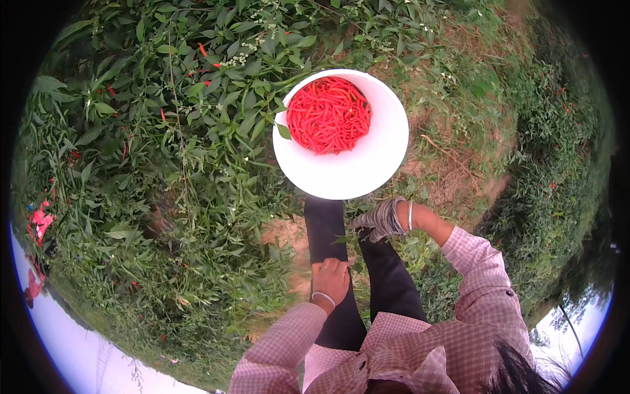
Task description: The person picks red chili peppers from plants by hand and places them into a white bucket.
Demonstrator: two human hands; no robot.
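Note:
My left hand [330, 281], bare with a bangle at the wrist, rests over the dark trouser leg [322, 231] with its fingers curled; whether it holds anything cannot be told. My right hand [381, 220] wears a grey striped glove and is low beside the other leg, below the bucket; some green leaves show near its fingers, and its grip is unclear. A white bucket [354, 172] stands in front of me, partly filled with red chili peppers [329, 115]. A green leaf [284, 131] overlaps the bucket's left rim.
Dense chili plants [211, 147] bearing some red peppers spread over the left side and touch the bucket. Bare soil with weeds [448, 172] lies to the right, and another row of plants [551, 197] stands beyond it. A person in red [34, 285] is at the far left edge.

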